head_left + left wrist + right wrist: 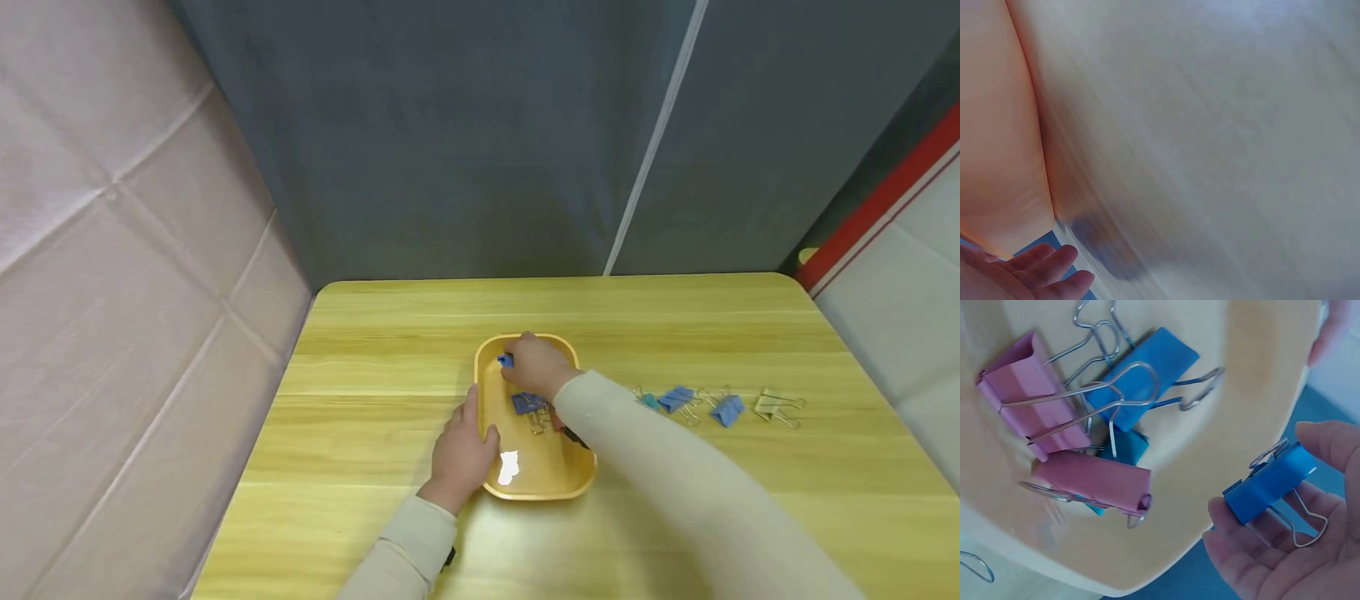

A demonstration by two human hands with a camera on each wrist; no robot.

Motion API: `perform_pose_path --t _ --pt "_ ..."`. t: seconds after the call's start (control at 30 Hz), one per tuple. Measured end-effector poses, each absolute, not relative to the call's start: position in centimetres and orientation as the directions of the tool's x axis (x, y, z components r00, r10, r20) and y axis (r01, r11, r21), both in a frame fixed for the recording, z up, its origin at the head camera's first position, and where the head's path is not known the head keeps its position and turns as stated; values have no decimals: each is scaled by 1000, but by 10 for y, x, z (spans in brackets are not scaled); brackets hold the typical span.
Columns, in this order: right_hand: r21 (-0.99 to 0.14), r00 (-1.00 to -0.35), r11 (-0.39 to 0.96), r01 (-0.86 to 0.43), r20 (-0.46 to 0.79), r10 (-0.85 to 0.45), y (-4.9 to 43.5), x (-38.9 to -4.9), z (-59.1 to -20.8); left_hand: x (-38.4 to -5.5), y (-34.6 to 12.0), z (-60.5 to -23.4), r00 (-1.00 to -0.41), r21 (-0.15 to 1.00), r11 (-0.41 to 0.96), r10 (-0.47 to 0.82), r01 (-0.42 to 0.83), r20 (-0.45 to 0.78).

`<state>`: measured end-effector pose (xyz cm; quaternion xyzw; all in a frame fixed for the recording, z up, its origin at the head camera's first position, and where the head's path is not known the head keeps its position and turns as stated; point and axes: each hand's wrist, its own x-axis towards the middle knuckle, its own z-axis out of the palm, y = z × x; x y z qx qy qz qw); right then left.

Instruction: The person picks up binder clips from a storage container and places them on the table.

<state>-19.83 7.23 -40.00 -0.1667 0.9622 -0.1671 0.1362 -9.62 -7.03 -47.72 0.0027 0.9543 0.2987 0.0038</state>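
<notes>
In the right wrist view, my right hand (pixel 1316 531) pinches a blue binder clip (pixel 1269 481) between thumb and fingers. In the head view that hand is over the far end of a yellow tray (pixel 551 477). Below the held clip, the tray holds another blue binder clip (pixel 1141 372), two pink binder clips (pixel 1022 394) and a teal binder clip (pixel 1125 447) partly covered by them. My left hand (pixel 461 450) holds the tray's left side, its thumb over the rim and its fingers along the outside wall.
To the right of the tray on the wooden table (pixel 360 417) lie a teal binder clip (pixel 649 402), two blue binder clips (pixel 727 410) and a pale yellow binder clip (pixel 768 404). A dark grey panel (pixel 450 167) rises behind the table's far edge.
</notes>
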Motion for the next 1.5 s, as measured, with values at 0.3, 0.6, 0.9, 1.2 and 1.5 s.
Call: perform_pose_path --t 0.3,0.6,0.9,1.2,1.5 --pt "-393 -906 861 -324 -134 -402 75 -188 -393 -97 -71 -477 -1000 565 825 7 -4 -16" --pt "-418 -905 836 -355 -69 -419 82 -180 -390 -97 -71 -476 -1000 570 822 10 -2 -17" --pt "-443 -929 838 -318 -32 -369 96 -171 -383 -97 -71 -475 -999 580 814 7 -15 -36" --pt "-475 -952 836 -274 10 -306 122 -162 -379 -97 -71 -475 -998 596 802 9 -26 -56" --pt "-485 -962 835 -260 60 -265 148 -149 -382 -97 -70 -476 -999 598 801 4 -27 -52"
